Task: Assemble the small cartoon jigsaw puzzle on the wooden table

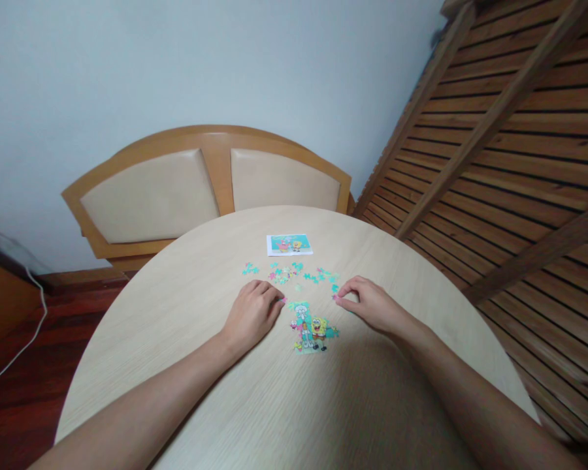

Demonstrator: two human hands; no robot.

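Observation:
On the round table a partly joined cartoon jigsaw puzzle (308,329) lies between my hands, showing a teal figure and a yellow square one. My left hand (255,312), up and left of it, pinches a small pink puzzle piece (285,300) between thumb and finger. To the upper right, my right hand (367,301) has thumb and forefinger closed on another pink puzzle piece (335,297). Beyond the hands lie several loose puzzle pieces (284,273), mostly teal with some pink and yellow.
A reference picture card (290,245) lies flat behind the loose pieces. The pale wooden table (186,287) has a rounded edge. Behind it stands a padded wooden headboard (218,140), and slatted wood (509,156) leans at the right. A white cable (42,307) hangs at the left.

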